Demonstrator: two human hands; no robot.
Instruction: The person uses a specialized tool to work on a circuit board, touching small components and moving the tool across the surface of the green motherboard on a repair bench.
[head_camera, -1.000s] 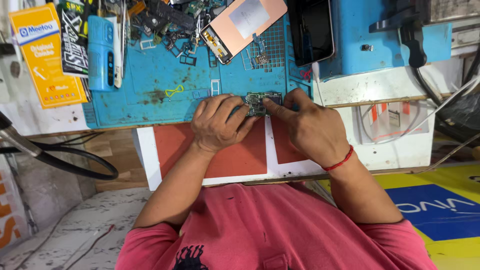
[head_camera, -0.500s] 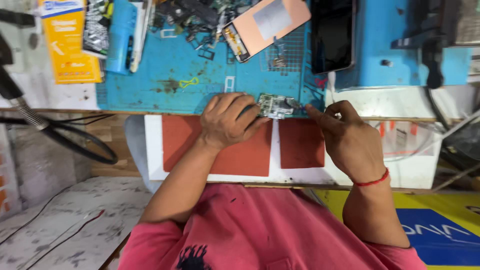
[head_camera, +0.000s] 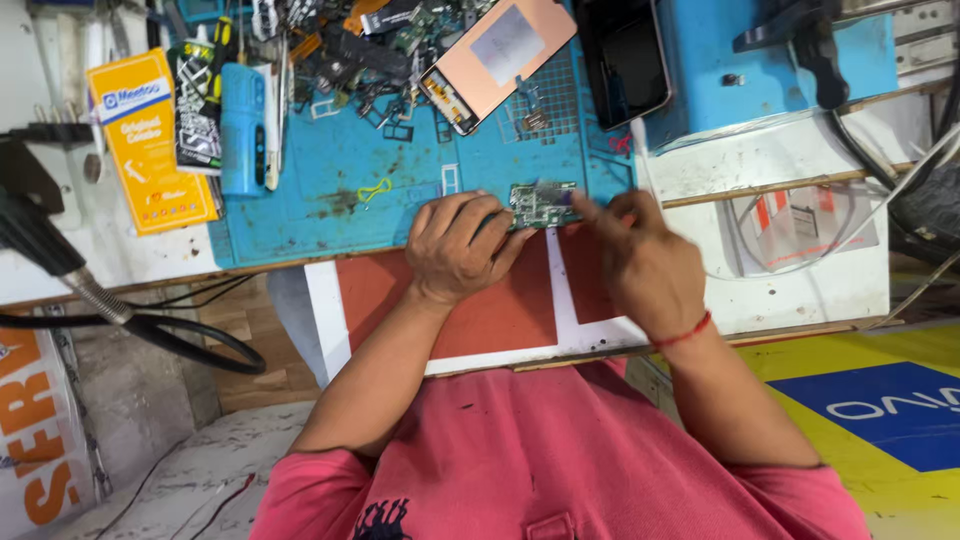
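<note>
A small green circuit board (head_camera: 541, 203) lies at the near edge of the blue work mat (head_camera: 330, 170). My left hand (head_camera: 458, 246) rests beside it with the fingertips pressing on its left end. Blurred with motion, my right hand (head_camera: 640, 262) has a red thread on the wrist and its index finger and thumb reach the board's right end. Whether the right fingers pinch a tool or part I cannot tell.
A phone screen with a peach-coloured back (head_camera: 497, 57) and a heap of small parts (head_camera: 350, 45) lie at the mat's far side. A dark phone (head_camera: 625, 55) leans on a blue box (head_camera: 770, 70). Yellow packet (head_camera: 150, 140) and blue case (head_camera: 243, 128) lie left. Red panels (head_camera: 480, 310) lie beneath my wrists.
My right hand drew back to the right, then came in again to the board's right end. The left hand stayed on the board. The camera view shifted a little.
</note>
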